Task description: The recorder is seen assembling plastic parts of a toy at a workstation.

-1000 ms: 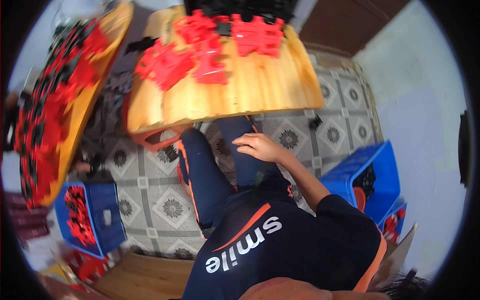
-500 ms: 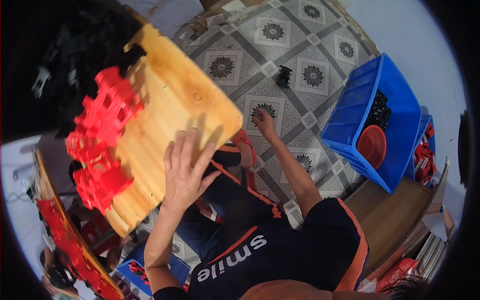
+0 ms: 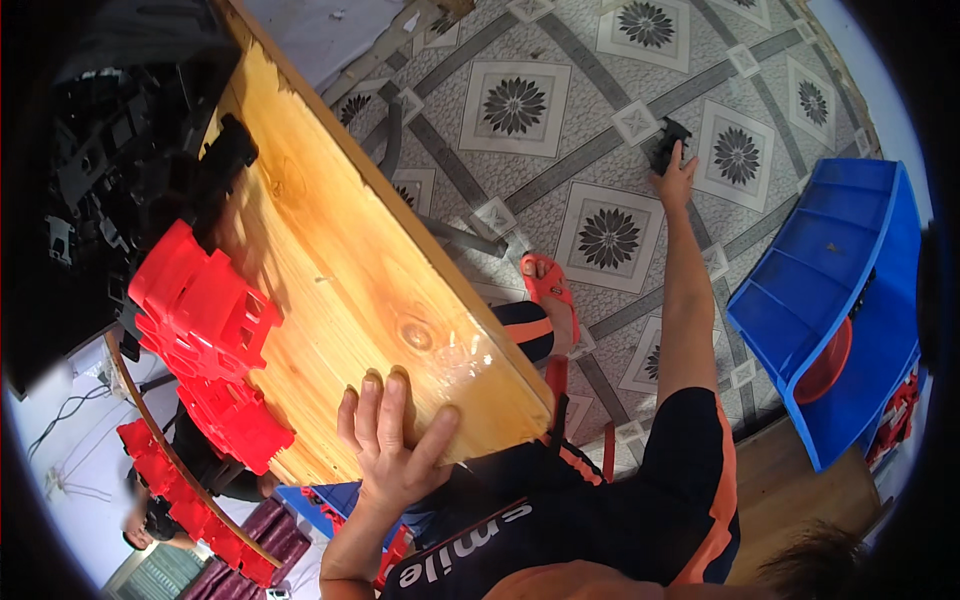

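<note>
My left hand (image 3: 395,445) lies on the near corner of a wooden table (image 3: 350,290), fingers spread flat and holding nothing. On the right, my right arm stretches down to the tiled floor. There my right hand (image 3: 676,182) has its fingers on a small black plastic part (image 3: 668,140), the thumb at its lower edge; the part still rests on the floor. Several red plastic parts (image 3: 205,300) lie in a stacked row along the table's left side. Beyond them is a dark heap of black plastic parts (image 3: 110,190).
A blue bin (image 3: 820,260) with a red bowl (image 3: 826,365) inside stands at the right. My foot in a red sandal (image 3: 550,285) is beside the table. At lower left, another person (image 3: 155,525) is near a second table edge lined with red parts (image 3: 190,505).
My right hand has reached out farther and come down onto the black part on the floor. My left hand stays on the table corner. The view has tilted and shifted.
</note>
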Action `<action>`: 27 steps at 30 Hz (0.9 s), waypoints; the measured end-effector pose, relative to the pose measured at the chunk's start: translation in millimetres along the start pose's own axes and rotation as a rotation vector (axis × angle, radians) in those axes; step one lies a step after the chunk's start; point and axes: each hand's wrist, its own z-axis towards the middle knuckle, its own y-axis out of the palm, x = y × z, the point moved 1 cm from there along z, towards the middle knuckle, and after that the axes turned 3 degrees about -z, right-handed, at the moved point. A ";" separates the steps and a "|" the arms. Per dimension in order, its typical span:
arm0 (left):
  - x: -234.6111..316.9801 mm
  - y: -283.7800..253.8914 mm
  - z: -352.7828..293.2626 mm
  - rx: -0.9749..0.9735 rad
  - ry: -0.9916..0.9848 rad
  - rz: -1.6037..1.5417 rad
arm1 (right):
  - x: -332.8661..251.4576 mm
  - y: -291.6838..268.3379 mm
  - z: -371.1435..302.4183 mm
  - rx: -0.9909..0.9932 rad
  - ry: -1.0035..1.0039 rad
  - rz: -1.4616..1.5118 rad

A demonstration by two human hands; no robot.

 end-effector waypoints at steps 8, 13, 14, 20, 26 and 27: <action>-3.5 -5.1 17.2 0.032 -0.092 -0.063 | 20.1 -13.6 3.3 0.136 0.271 1.035; -14.4 -17.9 3.7 0.140 0.015 -0.394 | -143.2 -317.3 -97.2 0.143 -0.251 1.443; -20.7 -19.4 0.8 0.190 0.002 -0.391 | -149.1 -350.0 -115.1 0.149 -0.306 1.447; -33.1 -4.3 -52.3 0.839 -0.291 -1.222 | -235.1 -469.1 -253.1 0.120 -1.418 0.790; -30.2 -3.8 -140.6 1.048 -0.441 -0.446 | -294.0 -442.2 -341.5 -0.253 -1.670 0.507; -31.4 -4.9 -148.0 0.959 -0.512 -0.224 | -305.6 -443.7 -351.0 -0.301 -1.679 0.457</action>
